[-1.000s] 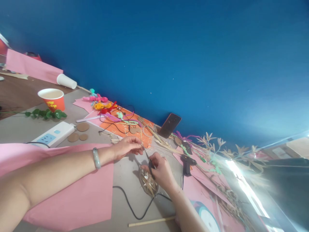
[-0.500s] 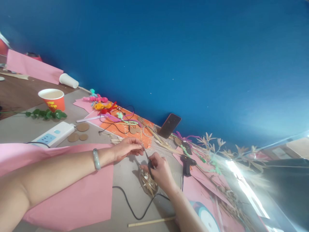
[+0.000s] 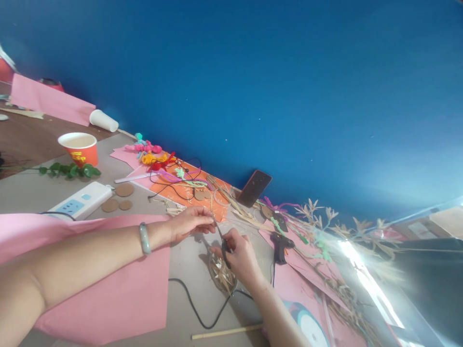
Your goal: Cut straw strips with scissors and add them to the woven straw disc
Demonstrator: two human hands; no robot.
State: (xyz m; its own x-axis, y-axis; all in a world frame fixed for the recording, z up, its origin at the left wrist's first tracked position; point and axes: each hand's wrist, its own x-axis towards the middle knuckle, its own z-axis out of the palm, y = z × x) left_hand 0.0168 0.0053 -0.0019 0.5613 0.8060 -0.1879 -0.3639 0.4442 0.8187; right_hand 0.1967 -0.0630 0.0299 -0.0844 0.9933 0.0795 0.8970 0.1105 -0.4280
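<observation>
My left hand [image 3: 191, 222] is closed in a pinch on a thin strip of dried straw that I can barely make out. A pale green bangle [image 3: 144, 237] circles that wrist. My right hand [image 3: 240, 254] is wrapped round black-handled scissors [image 3: 223, 243], whose blades point up towards the left fingertips. Just below both hands a round disc covered with dried straw pieces [image 3: 220, 274] lies on the grey table [image 3: 36, 190]. My left forearm rests across a pink paper sheet [image 3: 119, 294].
A black glue gun [image 3: 280, 246] lies right of my hands, its cable [image 3: 197, 308] looping below the disc. Further off are a white power strip [image 3: 81, 200], a red paper cup [image 3: 80, 148], a green sprig [image 3: 70, 169], orange paper [image 3: 181, 190] with pipe cleaners, a phone [image 3: 254, 188], dried grasses [image 3: 325, 226] and a wooden stick [image 3: 226, 331].
</observation>
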